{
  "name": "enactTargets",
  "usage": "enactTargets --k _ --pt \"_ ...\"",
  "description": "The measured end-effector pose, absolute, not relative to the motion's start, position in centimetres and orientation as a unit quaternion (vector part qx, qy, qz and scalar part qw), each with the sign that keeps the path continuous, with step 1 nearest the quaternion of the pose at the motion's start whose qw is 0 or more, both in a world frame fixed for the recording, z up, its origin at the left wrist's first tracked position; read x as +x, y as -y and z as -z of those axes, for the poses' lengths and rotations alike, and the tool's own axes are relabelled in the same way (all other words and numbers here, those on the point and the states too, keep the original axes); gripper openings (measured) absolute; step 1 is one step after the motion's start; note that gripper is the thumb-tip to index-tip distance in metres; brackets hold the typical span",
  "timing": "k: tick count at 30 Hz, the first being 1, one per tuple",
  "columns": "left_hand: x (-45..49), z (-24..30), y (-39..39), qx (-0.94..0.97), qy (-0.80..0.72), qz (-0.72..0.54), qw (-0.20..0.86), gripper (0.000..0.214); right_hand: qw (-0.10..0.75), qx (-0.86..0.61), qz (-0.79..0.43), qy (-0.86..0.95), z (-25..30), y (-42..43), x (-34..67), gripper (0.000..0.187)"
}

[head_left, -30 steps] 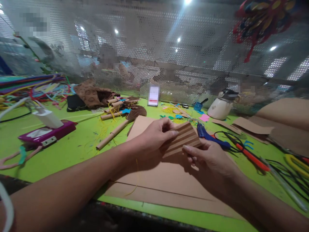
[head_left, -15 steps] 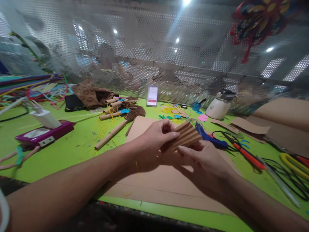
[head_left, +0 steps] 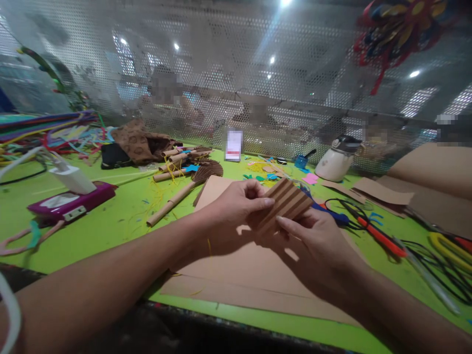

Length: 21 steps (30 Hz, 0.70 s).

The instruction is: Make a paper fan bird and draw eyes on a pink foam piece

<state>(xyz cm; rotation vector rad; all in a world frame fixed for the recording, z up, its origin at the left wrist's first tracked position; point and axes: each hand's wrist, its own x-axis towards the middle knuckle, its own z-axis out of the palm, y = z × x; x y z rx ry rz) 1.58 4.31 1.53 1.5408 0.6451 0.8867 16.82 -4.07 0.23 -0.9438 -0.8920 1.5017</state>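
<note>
Pleated kraft paper [head_left: 291,200] between left hand [head_left: 238,200] and right hand [head_left: 317,233], both pinching it; pleats slant toward tabletop's [head_left: 125,211] far right corner (neither hand nearer).

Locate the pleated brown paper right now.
In the head view, the pleated brown paper is just right of centre, held between the left hand and the right hand, above the flat brown sheets.

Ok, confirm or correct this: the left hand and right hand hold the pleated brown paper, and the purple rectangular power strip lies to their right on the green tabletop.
Wrong side: the left hand and right hand do hold the pleated brown paper, but the head view shows the purple rectangular power strip to their left on the green tabletop.
</note>
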Motion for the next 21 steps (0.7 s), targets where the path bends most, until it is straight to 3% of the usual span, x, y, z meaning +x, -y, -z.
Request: enactTargets --k 6,11,14,17,21 --pt "0.6 -2.2 -4.3 0.666 -0.278 -0.378 0.580 0.024 0.576 -0.456 -0.494 0.465 -1.6 4.3 17.2 0.011" --pt "0.4 -2.6 -4.9 0.724 -0.300 -0.361 0.505 0.019 0.535 -0.535 -0.348 0.553 -1.1 3.7 18.3 0.010" --pt "0.4 -2.7 -5.5 0.735 -0.289 -0.377 0.485 0.011 0.534 -0.541 -0.214 0.613 -0.6 3.3 19.1 0.009" --pt "0.4 -2.8 -5.4 0.716 -0.322 -0.409 0.466 0.016 0.507 -0.514 -0.044 0.691 -0.4 2.8 19.9 0.009" --pt "0.8 -2.5 -4.0 0.687 -0.294 -0.302 0.592 0.034 0.406 -0.485 0.142 0.761 -0.1 2.7 20.4 0.015"
